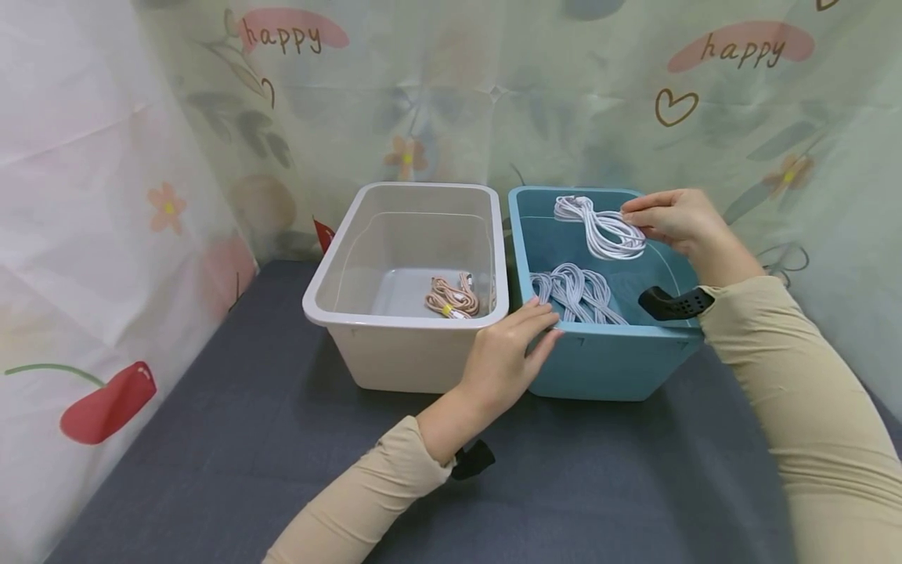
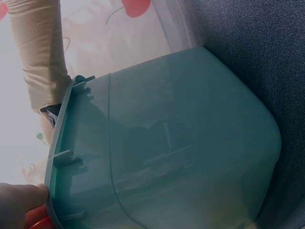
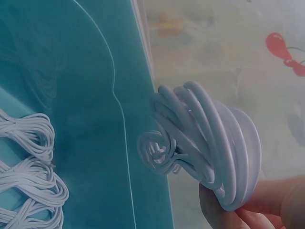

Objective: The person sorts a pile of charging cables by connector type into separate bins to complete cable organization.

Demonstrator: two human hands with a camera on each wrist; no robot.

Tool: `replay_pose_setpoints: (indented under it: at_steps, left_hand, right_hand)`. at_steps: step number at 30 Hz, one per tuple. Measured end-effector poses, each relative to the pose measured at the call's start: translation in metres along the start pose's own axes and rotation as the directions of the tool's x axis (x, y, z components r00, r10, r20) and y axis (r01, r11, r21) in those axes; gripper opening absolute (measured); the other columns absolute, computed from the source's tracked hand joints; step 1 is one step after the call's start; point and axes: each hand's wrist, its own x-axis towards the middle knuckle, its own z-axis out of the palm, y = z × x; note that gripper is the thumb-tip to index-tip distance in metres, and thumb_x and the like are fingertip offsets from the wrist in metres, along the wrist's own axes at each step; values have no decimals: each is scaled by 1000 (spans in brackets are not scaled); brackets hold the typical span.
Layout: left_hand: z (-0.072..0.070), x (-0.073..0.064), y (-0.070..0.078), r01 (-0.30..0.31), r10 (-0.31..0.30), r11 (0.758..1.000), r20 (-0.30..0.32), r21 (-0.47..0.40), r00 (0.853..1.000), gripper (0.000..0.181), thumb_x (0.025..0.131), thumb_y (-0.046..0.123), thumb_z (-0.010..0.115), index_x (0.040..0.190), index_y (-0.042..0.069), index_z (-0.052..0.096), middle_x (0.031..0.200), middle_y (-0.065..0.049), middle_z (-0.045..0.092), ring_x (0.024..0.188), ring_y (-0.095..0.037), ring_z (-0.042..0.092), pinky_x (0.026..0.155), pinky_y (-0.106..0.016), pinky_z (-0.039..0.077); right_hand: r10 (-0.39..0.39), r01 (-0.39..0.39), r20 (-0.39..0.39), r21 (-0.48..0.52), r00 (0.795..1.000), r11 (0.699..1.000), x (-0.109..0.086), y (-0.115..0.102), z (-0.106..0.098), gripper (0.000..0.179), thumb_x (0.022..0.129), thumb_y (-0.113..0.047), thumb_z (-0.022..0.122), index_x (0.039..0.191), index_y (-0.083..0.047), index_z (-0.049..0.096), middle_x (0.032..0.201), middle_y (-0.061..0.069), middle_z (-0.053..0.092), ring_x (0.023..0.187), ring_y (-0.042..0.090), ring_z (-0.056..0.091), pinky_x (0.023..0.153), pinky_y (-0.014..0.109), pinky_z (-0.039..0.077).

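My right hand [image 1: 680, 223] pinches one end of a coiled white cable [image 1: 606, 231] above the blue bin [image 1: 592, 360]. In the right wrist view the cable's loops [image 3: 209, 138] fan out from between thumb and fingers. Several more coiled white cables [image 1: 578, 294] lie inside the blue bin. At that bin's near left corner, my left hand [image 1: 507, 352] grips the rim, fingers over the edge and thumb on the outside. The left wrist view has the thumb [image 2: 31, 196] against the rim; the other fingers are mostly hidden there.
Left of the blue bin stands a beige bin [image 1: 402, 352], its rim close to my left hand. A tan coiled cable [image 1: 452, 298] lies in it. Both bins stand on a dark grey cloth [image 1: 247, 439]. A printed curtain [image 1: 451, 94] hangs behind them.
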Motion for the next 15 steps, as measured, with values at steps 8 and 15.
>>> replay_pose_setpoints:
  at_steps: [8,15]
  left_hand:
    - [2,0,-1,-8,8,1000,-2,17,1000,22,87,16,65,107,6,70,108,-5,71,115,-19,61,95,-25,49]
    - [1,0,0,-8,8,1000,-11,14,1000,22,87,16,66,106,6,70,108,-6,71,115,-19,61,95,-26,50]
  right_hand:
    - [36,-36,-7,-58,999,998,6,0,5,43,85,-26,67,126,-12,59,93,-13,53,74,-2,56,65,9,50]
    - [39,-39,5,-71,999,997,11,0,8,49,87,-25,65,131,-7,53,92,-13,54,74,-3,55,65,10,50]
